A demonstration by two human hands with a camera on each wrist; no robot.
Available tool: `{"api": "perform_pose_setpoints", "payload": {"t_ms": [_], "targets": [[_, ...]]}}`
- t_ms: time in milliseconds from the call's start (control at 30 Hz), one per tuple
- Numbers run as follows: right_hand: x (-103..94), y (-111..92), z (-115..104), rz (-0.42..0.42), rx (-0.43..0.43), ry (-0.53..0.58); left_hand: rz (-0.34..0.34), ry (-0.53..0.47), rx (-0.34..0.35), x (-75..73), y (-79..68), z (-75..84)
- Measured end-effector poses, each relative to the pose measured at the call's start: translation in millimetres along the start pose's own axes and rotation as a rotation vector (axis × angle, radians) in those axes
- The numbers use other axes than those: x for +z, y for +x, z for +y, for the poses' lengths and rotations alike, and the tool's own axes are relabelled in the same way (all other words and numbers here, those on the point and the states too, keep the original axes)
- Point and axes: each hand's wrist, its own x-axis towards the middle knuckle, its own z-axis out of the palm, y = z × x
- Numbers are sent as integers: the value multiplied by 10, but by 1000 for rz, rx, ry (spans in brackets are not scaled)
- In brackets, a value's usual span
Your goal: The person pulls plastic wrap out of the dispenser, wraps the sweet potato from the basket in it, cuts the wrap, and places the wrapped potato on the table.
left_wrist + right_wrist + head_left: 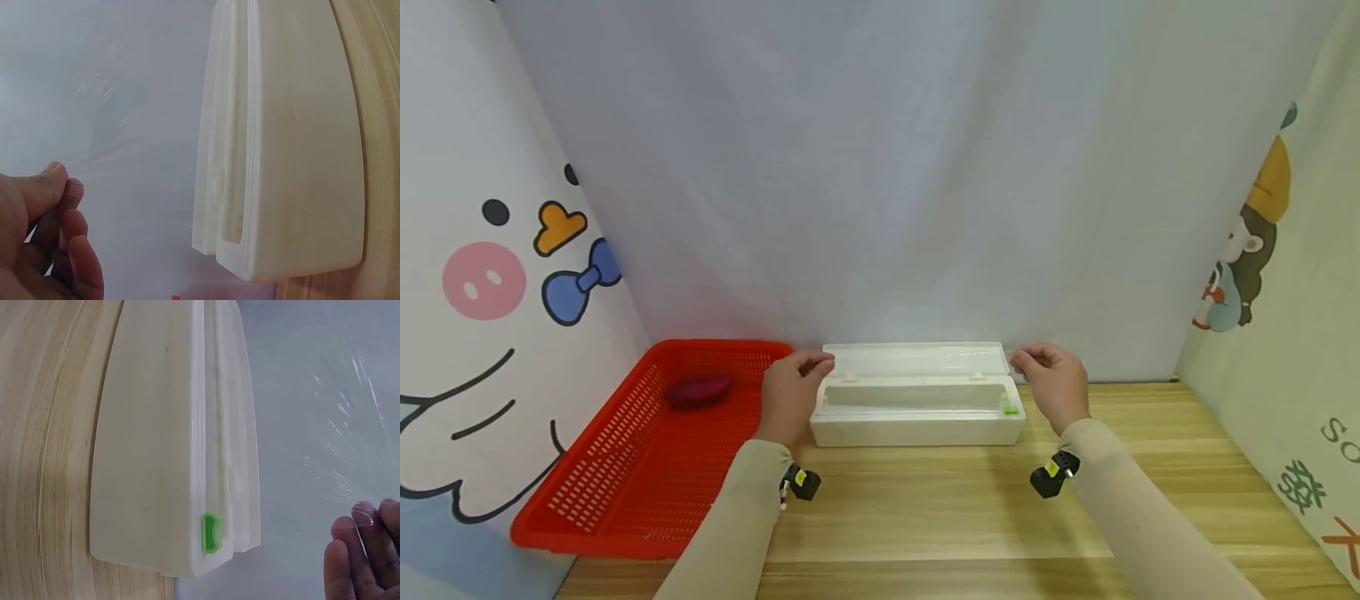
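Note:
A white cling film dispenser (917, 432) stands on the table with its lid (917, 360) raised at the back. At the right end of its front edge sits a green slider (211, 534). My left hand (787, 398) is beside the box's left end and pinches clear cling film (103, 156) between thumb and forefinger. By the right end, my right hand (1057, 385) pinches the film's other side, its thumb and forefinger together in the head view. Creases fan out from the fingertips in both wrist views. The film is nearly invisible in the head view.
On the left a red plastic basket (647, 525) holds a dark purple, elongated item (697, 392). Behind the box hangs a pale grey curtain (910, 183). Printed cloths flank the wooden table (925, 525) on both sides.

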Motion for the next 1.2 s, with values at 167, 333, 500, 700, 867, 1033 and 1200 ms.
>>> {"api": "perform_pose_setpoints", "payload": {"t_ms": [167, 333, 500, 700, 867, 1033, 1200], "targets": [[8, -9, -19, -4, -17, 3, -4, -16, -12, -13, -12, 0], [-2, -2, -60, -10, -15, 6, -10, -19, -1, -14, 8, 0], [-6, 42, -101, -8, -29, 10, -16, -40, 7, -43, 47, 7], [2, 52, -75, -27, -16, 20, -28, -52, -25, -68, 20, -7], [0, 28, -39, -33, -22, 6, -19, -34, -8, -40, -14, -26], [-13, 15, -39, -23, -31, -2, 7, -35, 18, -19, -20, -27], [-35, 19, -54, -20, -35, -5, 25, -39, 33, -27, -6, -8]]}}
